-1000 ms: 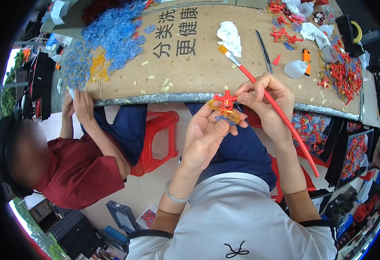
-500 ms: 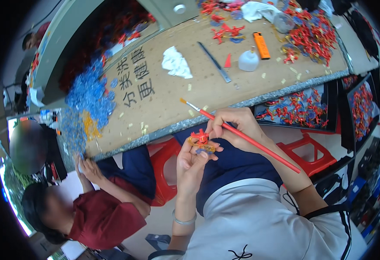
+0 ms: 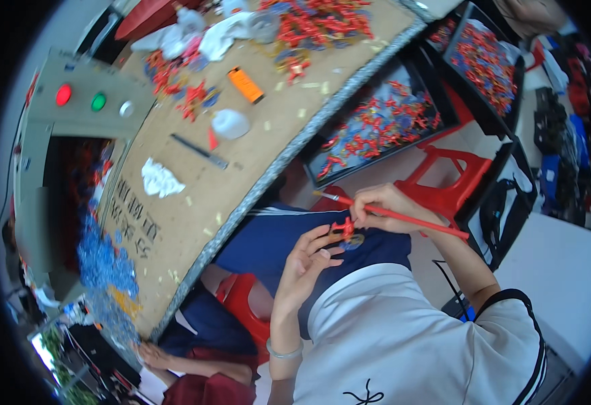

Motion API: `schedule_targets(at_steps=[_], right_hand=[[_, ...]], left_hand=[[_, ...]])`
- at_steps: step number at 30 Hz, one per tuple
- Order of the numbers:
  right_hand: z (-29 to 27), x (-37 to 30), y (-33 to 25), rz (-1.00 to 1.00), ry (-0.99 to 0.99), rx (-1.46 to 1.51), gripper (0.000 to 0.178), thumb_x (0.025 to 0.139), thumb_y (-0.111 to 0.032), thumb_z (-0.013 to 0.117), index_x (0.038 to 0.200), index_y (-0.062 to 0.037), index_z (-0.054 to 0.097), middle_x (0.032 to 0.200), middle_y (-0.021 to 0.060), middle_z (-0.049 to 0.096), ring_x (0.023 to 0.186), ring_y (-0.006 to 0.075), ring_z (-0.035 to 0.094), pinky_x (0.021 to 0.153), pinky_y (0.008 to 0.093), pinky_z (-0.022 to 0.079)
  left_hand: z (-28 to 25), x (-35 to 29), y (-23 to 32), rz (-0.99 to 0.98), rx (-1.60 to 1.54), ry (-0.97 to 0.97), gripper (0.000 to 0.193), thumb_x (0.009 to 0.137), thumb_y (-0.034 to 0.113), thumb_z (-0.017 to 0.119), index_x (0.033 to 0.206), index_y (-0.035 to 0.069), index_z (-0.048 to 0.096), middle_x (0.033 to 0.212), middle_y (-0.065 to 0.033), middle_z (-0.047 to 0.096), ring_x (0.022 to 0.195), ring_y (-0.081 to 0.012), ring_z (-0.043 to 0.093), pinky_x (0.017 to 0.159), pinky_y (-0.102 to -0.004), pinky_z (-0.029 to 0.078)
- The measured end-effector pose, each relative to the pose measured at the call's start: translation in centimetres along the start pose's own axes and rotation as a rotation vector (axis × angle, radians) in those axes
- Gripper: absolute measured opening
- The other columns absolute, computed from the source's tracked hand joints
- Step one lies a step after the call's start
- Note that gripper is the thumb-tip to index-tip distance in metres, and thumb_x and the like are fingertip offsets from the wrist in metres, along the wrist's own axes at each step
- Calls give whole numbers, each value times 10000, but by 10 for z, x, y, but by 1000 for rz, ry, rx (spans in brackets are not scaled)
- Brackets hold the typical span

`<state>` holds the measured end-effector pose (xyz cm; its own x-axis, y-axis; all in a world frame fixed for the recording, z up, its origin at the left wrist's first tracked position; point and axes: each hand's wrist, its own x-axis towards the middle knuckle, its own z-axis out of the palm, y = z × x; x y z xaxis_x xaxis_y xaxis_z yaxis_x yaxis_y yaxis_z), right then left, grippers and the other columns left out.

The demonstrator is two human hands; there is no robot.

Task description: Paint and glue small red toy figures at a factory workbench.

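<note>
Head view: your right hand (image 3: 386,206) is closed round a red brush (image 3: 417,219), fingertips at a small red figurine (image 3: 345,229) over your lap.
Your left hand (image 3: 303,266) is half open, thumb and fingers at the figurine's near side; can't tell if it carries any weight. Brush bristles point towards the black tray (image 3: 386,156) of figurines beyond your hands; a second tray (image 3: 477,116) stands beside it, and a red stool (image 3: 444,177) sits just past your right wrist. On the tabletop (image 3: 262,145): white bottle (image 3: 231,124), orange block (image 3: 245,85), flat dark tool (image 3: 199,151), crumpled tissue (image 3: 160,179), red pile (image 3: 322,23) at the far end. Co-worker's hand (image 3: 154,355) is by the blue pieces (image 3: 106,263), well apart from yours.
</note>
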<state>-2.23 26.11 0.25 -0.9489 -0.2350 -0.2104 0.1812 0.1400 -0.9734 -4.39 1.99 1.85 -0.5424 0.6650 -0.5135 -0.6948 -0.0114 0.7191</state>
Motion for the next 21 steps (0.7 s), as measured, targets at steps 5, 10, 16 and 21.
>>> schedule_targets(at_steps=[5,10,16,21], right_hand=[[-85,-56,1,46,451,-294,134,718,86,610,709,-23,533,738,47,580,734,127,595,684,256,490],[-218,-105,-21,-61,1068,-806,66,757,39,593,786,-14,566,725,58,605,686,128,614,638,260,482],[-231,-84,-80,-302,1507,-525,173,897,-182,608,956,-25,566,963,106,640,784,125,611,741,264,487],[-112,-44,-137,-873,1035,369,289,955,-226,495,1193,-70,445,1339,198,425,1079,225,511,807,372,502]], left_hand=[[1,7,18,97,129,34,411,942,170,505,1286,-36,413,1195,-214,560,1058,-291,593,856,-354,506],[-9,9,26,142,159,115,378,952,183,493,1250,-46,451,1144,-215,588,1023,-285,617,830,-334,523],[-10,-1,20,154,131,201,366,947,183,510,1229,-47,466,1123,-212,599,990,-273,632,815,-321,531],[-9,-3,10,138,56,195,359,944,169,510,1224,-51,457,1117,-220,597,981,-277,633,815,-329,533]])
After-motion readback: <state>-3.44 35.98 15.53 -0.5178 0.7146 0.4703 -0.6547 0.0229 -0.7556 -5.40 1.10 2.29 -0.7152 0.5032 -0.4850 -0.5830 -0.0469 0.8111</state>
